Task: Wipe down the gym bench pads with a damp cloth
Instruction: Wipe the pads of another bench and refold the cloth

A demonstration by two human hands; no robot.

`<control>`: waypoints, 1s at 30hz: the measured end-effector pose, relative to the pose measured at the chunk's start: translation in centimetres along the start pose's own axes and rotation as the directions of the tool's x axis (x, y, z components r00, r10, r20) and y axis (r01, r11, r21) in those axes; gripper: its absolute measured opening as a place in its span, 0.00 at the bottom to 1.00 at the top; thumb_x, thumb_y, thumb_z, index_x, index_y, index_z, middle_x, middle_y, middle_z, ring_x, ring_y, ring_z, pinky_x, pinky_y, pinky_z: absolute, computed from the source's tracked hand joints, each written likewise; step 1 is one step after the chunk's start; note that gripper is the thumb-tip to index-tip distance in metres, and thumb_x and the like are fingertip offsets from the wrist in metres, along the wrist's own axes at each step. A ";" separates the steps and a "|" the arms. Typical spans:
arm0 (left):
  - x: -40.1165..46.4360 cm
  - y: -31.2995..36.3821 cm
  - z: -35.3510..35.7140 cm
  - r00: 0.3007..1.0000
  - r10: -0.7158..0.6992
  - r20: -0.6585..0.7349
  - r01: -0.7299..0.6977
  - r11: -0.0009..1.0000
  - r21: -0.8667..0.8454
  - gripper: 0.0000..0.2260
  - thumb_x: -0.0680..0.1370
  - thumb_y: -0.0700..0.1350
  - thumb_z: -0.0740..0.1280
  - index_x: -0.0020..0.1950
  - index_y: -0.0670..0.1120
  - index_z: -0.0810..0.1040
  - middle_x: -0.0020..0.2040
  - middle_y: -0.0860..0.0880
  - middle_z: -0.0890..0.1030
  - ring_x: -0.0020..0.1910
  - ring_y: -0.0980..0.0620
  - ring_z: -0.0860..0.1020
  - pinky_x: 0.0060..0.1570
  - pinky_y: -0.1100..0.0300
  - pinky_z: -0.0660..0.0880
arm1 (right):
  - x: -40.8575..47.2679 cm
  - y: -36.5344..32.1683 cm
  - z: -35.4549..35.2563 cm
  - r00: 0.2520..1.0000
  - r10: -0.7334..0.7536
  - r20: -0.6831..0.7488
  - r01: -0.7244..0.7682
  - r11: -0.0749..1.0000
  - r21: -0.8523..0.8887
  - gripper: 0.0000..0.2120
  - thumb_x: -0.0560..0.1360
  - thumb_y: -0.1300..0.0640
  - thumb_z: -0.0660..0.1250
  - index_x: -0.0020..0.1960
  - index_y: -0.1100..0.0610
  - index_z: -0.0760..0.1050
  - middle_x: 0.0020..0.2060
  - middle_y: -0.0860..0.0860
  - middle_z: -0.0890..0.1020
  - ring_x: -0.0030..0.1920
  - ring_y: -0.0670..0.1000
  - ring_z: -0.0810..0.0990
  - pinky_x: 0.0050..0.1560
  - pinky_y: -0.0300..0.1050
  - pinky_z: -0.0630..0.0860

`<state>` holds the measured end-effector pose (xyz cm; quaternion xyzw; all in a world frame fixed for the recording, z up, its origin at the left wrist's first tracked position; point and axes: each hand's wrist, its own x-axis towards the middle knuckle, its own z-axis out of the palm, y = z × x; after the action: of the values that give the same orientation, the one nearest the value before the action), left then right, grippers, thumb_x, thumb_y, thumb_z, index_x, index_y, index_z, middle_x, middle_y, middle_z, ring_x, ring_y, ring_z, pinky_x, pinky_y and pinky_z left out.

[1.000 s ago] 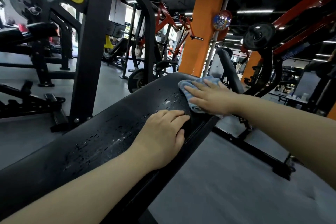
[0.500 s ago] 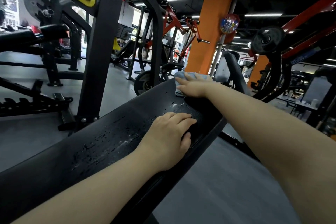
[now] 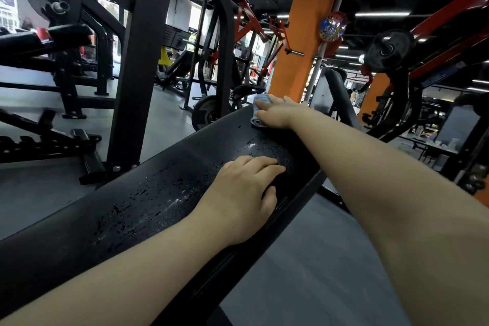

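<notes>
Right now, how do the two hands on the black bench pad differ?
The right hand presses a blue cloth against the bench pad; the left hand lies bare on it, holding nothing. The right hand is at the pad's far end; the left hand sits nearer, mid-pad, among water droplets. Both lie flat with fingers fairly straight.

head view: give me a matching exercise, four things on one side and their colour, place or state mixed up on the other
Things
1 cloth
2 left hand
3 bench pad
4 pillar

Descriptions
a black, wet with drops
b orange, beyond the bench pad
c blue, under the right hand at the far end of the bench pad
d resting flat on the bench pad, holding nothing

Pairs: 1-c, 2-d, 3-a, 4-b
</notes>
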<state>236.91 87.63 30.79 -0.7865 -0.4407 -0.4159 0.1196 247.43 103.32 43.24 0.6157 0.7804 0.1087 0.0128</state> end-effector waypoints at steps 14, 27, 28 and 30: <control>-0.3 0.0 0.2 1.000 -0.004 -0.006 0.004 1.000 0.003 0.20 0.73 0.49 0.54 0.58 0.48 0.80 0.57 0.51 0.80 0.54 0.48 0.78 0.53 0.53 0.75 | 0.6 0.0 0.1 0.994 -0.109 0.024 0.111 0.990 -0.086 0.27 0.77 0.35 0.41 0.75 0.36 0.46 0.77 0.45 0.46 0.77 0.55 0.44 0.73 0.63 0.44; -0.2 0.0 0.0 1.000 0.004 0.011 -0.004 1.000 -0.010 0.21 0.72 0.48 0.54 0.58 0.47 0.80 0.58 0.49 0.80 0.56 0.48 0.78 0.57 0.54 0.72 | -1.9 -6.6 1.4 0.930 -0.349 0.115 0.361 0.926 -0.108 0.22 0.82 0.44 0.45 0.75 0.39 0.51 0.77 0.47 0.46 0.76 0.57 0.40 0.68 0.70 0.35; -0.3 0.0 -0.1 1.000 0.011 -0.001 -0.011 1.000 -0.007 0.20 0.72 0.47 0.54 0.57 0.46 0.81 0.57 0.50 0.81 0.55 0.49 0.78 0.58 0.56 0.72 | -2.4 -6.7 1.4 0.914 -0.379 0.142 0.394 0.914 -0.100 0.22 0.82 0.44 0.46 0.76 0.39 0.51 0.77 0.47 0.46 0.76 0.57 0.40 0.68 0.70 0.36; -0.5 0.1 -0.3 0.999 0.022 -0.035 -0.024 0.999 -0.034 0.19 0.72 0.46 0.55 0.53 0.46 0.82 0.53 0.51 0.82 0.54 0.53 0.78 0.56 0.62 0.71 | -3.4 -6.4 0.9 0.882 -0.430 0.192 0.437 0.899 0.005 0.22 0.82 0.46 0.48 0.75 0.40 0.53 0.77 0.47 0.49 0.77 0.55 0.43 0.71 0.67 0.38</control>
<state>236.73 87.10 30.62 -0.7862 -0.4222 -0.4355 0.1182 242.27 98.78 40.81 0.4328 0.8912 0.0591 0.1223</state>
